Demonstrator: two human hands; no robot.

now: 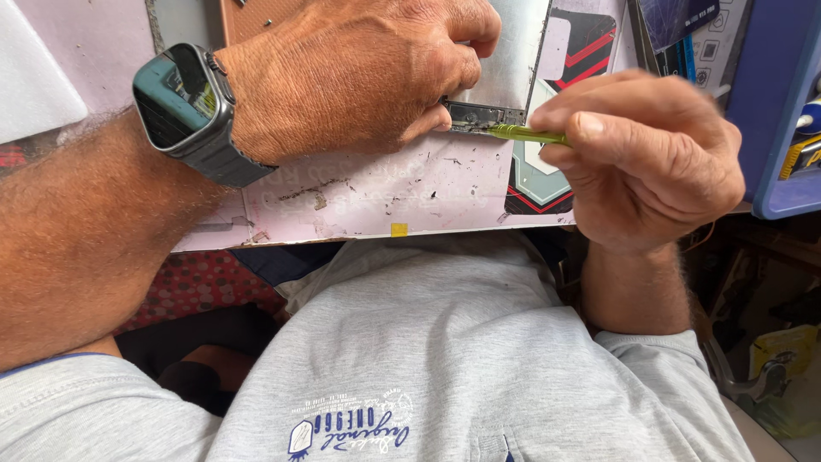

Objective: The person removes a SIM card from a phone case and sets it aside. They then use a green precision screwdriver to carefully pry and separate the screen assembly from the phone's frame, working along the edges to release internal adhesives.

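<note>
Left hand (359, 73): mine, pressed flat, fingers curled down on the metal plate (509, 60), pinning it to the desk (385, 188).
Right hand (646, 158): mine, closed in a pinch on the green tool (526, 133).
Tool tip: at the dark strip (483, 115) along the plate's lower edge, beside my left fingertips.
Risk, slip: a hard push could skate the tip into my fingers.
Risk, damage: levering may bend the strip or gouge the plate.
Risk, shift: a looser left hold could let the plate slide.

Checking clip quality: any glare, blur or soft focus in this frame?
Head view: even daylight, sharp on the left hand and the smartwatch, whose screen reflects the surroundings; mild sheen on the metal plate; the right hand and green tool slightly soft; right edge dark.
</note>
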